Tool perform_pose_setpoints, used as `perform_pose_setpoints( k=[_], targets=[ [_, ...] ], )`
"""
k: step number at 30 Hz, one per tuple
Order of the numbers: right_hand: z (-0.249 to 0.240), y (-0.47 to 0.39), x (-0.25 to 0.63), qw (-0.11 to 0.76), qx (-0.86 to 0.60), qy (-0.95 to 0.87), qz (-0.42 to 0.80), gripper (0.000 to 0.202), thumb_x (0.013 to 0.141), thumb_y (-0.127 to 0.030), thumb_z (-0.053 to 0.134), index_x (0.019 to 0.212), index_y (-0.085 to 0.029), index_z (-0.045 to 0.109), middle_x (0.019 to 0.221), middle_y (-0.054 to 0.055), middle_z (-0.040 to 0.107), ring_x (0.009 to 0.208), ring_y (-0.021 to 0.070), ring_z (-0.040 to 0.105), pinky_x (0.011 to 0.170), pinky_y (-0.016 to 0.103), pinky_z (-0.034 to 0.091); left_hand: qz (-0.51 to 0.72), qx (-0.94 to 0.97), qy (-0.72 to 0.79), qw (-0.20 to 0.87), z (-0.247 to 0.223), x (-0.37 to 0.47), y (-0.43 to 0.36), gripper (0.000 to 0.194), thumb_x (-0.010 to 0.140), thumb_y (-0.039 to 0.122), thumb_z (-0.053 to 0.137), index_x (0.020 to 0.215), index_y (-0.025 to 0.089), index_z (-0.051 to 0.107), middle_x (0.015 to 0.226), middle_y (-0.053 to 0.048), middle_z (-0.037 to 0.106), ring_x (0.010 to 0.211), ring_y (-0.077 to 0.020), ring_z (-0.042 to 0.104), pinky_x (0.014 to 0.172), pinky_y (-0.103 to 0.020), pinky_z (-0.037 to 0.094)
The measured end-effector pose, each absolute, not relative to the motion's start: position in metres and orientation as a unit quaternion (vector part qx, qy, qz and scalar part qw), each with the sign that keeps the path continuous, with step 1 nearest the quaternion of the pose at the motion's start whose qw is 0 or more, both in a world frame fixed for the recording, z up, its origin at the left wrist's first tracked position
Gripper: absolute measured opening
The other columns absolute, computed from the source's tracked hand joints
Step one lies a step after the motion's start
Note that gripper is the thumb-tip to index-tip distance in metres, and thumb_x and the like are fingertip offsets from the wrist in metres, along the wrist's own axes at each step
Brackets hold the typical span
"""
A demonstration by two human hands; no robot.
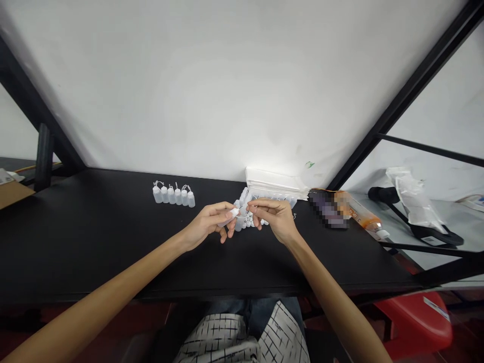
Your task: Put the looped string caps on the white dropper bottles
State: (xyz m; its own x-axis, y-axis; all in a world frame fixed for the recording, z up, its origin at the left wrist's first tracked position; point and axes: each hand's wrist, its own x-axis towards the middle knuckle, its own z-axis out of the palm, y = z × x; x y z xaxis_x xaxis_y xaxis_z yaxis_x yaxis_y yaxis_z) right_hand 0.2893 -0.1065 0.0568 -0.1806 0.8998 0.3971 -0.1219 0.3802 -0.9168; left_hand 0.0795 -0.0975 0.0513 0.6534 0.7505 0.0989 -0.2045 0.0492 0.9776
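Note:
Near the middle of the view, my left hand (212, 222) holds a small white squeeze bottle (233, 213) between thumb and fingers, its top tilted to the right. My right hand (274, 217) is closed in a pinch just right of the bottle's tip, at a thin pale strand or strap too small to make out well. Behind and below both hands lies a cluster of similar white bottles (238, 226), partly hidden by my fingers. Further left, several white bottles (177, 197) stand upright in a row with straps at their tops.
A stack of flat white packets (276, 182) lies behind the cluster on the black table (113, 242). To the right are a blurred dark item (328, 209) and an orange-labelled bottle (365, 217). A cardboard box (15, 194) is at far left, a red stool (416, 322) at lower right.

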Motion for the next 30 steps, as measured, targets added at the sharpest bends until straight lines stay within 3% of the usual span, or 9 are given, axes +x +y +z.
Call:
perform_pose_setpoints(
  k=[6, 13, 24, 30],
  targets=[
    [0.0547, -0.1051, 0.2907, 0.577, -0.287, -0.612, 0.459, 0.010, 0.080, -0.027, 0.073, 0.085, -0.020, 0.078, 0.080, 0.003, 0.068, 0.046, 0.0089, 0.054, 0.040, 0.025, 0.043, 0.346, 0.604, 0.226, 0.681, 0.0503, 0.0792, -0.0978, 0.023, 0.091, 0.035, 0.058, 0.100, 0.014, 0.060, 0.075, -0.002, 0.056, 0.064, -0.0153, 0.060, 0.050, -0.024, 0.046],
    [0.0524, -0.1022, 0.2932, 0.575, -0.282, -0.597, 0.484, 0.011, 0.080, -0.025, 0.073, 0.087, -0.018, 0.076, 0.063, 0.001, 0.063, 0.046, 0.0096, 0.052, 0.040, 0.023, 0.041, 0.343, 0.615, 0.228, 0.673, 0.0520, 0.0799, -0.0984, 0.023, 0.091, 0.034, 0.057, 0.101, 0.013, 0.060, 0.075, -0.003, 0.057, 0.064, -0.0154, 0.060, 0.050, -0.024, 0.047],
    [0.0564, -0.1061, 0.2898, 0.520, -0.292, -0.634, 0.494, 0.013, 0.077, -0.027, 0.075, 0.083, -0.015, 0.076, 0.061, 0.003, 0.064, 0.054, 0.0123, 0.058, 0.043, 0.022, 0.047, 0.333, 0.621, 0.232, 0.670, 0.0498, 0.0821, -0.0988, 0.025, 0.092, 0.035, 0.055, 0.101, 0.012, 0.060, 0.072, -0.001, 0.054, 0.061, -0.0138, 0.058, 0.050, -0.024, 0.046],
    [0.0558, -0.1057, 0.2893, 0.536, -0.290, -0.621, 0.492, 0.013, 0.076, -0.026, 0.076, 0.083, -0.015, 0.076, 0.059, 0.002, 0.064, 0.053, 0.0126, 0.058, 0.043, 0.022, 0.047, 0.328, 0.625, 0.225, 0.671, 0.0492, 0.0811, -0.0994, 0.024, 0.093, 0.035, 0.054, 0.101, 0.013, 0.060, 0.072, 0.000, 0.052, 0.061, -0.0131, 0.057, 0.050, -0.024, 0.046]
  ],
)
